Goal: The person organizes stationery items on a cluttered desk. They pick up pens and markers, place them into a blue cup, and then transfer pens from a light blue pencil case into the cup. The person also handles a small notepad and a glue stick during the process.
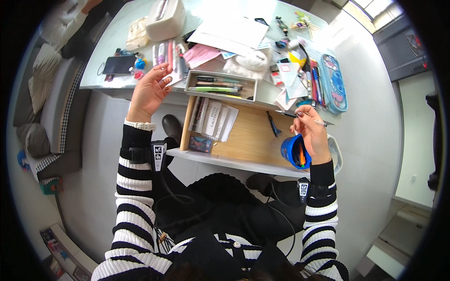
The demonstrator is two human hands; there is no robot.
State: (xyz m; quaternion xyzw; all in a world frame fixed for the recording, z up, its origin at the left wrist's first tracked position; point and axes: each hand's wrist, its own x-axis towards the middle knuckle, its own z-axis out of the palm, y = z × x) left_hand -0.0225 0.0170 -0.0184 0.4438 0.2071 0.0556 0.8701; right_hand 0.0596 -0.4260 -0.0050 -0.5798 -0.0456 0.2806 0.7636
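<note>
My left hand [151, 89] is raised palm up over the table's front edge, fingers loosely curled, near a row of markers [168, 54]; nothing clearly shows in it. Between the fingertips of my right hand [311, 131] is a pen [286, 113], above a blue pen cup [290, 151] that holds several pens. The cup is at the right end of an open wooden drawer [246, 130]. A grey box of pens [219, 87] sits at the table edge behind the drawer. Inside the drawer lie notebooks [211, 117], a blue tool [273, 124] and a dark patterned case [200, 144].
On the table are papers [228, 33], a white plush item [249, 63], a black phone [119, 65], a white tissue box [165, 21], and a blue pencil case [334, 84] beside loose pens. A person's arm [72, 30] shows at upper left, near a grey sofa [59, 105].
</note>
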